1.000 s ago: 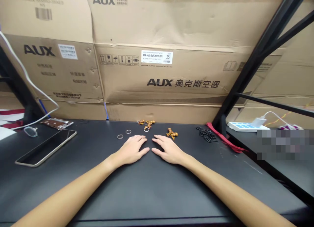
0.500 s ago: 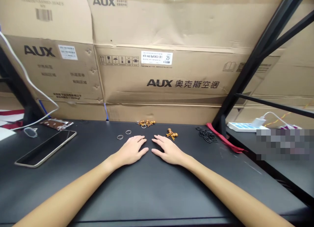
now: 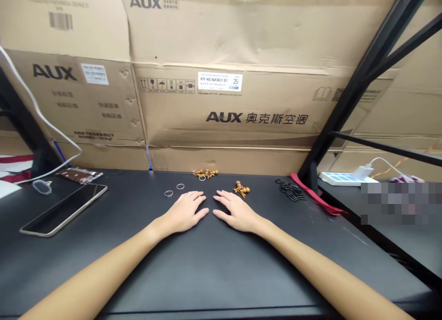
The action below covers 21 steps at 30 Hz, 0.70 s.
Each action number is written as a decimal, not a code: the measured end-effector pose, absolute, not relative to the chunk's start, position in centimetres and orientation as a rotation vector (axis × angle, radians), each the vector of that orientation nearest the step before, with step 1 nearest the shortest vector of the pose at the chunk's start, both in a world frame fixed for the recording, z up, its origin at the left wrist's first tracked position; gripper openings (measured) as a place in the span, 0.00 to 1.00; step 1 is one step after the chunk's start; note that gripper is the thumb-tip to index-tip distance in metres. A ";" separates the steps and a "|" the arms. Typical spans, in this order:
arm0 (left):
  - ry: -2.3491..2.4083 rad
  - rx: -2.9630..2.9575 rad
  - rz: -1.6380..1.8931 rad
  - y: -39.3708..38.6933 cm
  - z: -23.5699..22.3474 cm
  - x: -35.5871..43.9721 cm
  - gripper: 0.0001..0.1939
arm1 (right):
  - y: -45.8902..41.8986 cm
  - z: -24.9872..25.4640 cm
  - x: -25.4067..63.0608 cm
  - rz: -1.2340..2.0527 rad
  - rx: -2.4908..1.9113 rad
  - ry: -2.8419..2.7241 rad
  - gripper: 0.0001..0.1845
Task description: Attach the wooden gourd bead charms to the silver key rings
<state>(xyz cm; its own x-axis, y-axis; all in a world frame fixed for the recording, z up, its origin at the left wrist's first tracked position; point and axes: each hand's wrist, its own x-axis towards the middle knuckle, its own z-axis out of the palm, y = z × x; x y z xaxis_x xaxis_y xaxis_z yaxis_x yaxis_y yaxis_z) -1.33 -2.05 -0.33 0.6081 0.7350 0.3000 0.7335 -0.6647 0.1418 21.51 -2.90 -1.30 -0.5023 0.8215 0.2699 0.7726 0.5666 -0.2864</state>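
Observation:
My left hand (image 3: 188, 211) lies palm down on the black table (image 3: 207, 269), open, with fingers stretched and nothing in it. Facing it across a small gap, my right hand (image 3: 235, 211) rests flat and open too. Two metal rings, a nearer one (image 3: 168, 193) and a farther one (image 3: 180, 186), lie just beyond my left hand. Past my right fingertips sits a small brown wooden gourd charm (image 3: 242, 189) with a yellow cord. Behind both hands is a cluster of similar wooden charms (image 3: 206, 173) with a ring among them. Several black loops (image 3: 291, 190) are piled farther right.
A phone (image 3: 65, 209) lies at the left, near a brown packet (image 3: 80, 174) and a clear oval piece (image 3: 42, 186). A red strap (image 3: 317, 198) runs along the right edge by a black metal post (image 3: 340, 103). Cardboard boxes (image 3: 221, 43) stand behind; a power strip (image 3: 340, 178) is at right.

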 end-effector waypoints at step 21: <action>1.667 2.758 0.603 -1.2 -0.5 -1.7 0.26 | -2.0 -0.6 22.9 -0.398 -1.718 -2.155 0.20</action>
<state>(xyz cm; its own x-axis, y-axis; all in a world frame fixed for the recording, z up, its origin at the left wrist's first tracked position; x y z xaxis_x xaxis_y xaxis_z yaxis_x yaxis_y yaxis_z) -1.65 -1.21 -0.50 0.4180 0.8262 0.3778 0.8766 -0.4760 0.0710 22.88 -2.03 -0.58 -0.1995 0.8750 0.4411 0.9748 0.2231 -0.0016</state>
